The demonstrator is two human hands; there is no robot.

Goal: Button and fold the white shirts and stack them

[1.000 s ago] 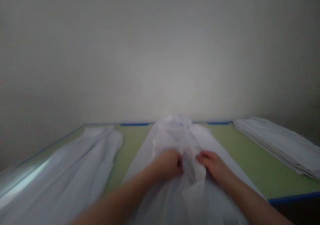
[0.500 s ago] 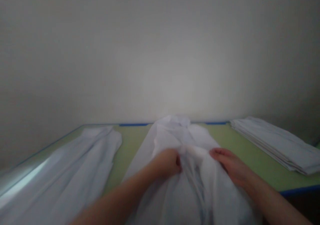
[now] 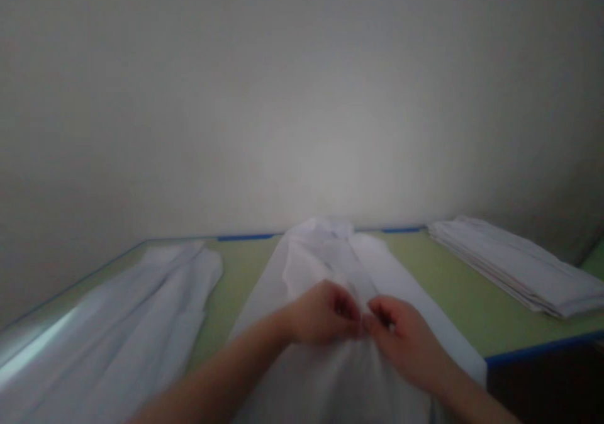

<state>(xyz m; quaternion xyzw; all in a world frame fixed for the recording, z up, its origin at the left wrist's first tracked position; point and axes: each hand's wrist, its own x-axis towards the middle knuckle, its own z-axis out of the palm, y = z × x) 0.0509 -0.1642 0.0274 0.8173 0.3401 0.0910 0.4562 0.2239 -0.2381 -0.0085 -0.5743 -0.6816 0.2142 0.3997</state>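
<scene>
A long white garment [image 3: 401, 273], perhaps a coat or shirt, lies lengthwise before me, its narrower end toward the wall. Over its middle, my left hand [image 3: 325, 314] is closed, thumb and fingertips pinching the cloth. My right hand [image 3: 401, 336] meets it from the other side, also pinching the garment. The fingertips of both hands nearly touch. Whether a button or just an edge of fabric is between them is too blurred to tell. Below the hands the cloth is gathered in soft folds.
Another white garment [image 3: 127, 323] is spread along the left of the green table [image 3: 245, 263]. On the right rests a stack of folded white cloth [image 3: 514, 263]. Blue edging [image 3: 542, 346] runs along the table's border. A plain wall [image 3: 302, 97] rises behind.
My right hand has moved left and down to meet my left hand, which shifted slightly right. The garment's bunched cloth between them now lies flatter, its right side spread out.
</scene>
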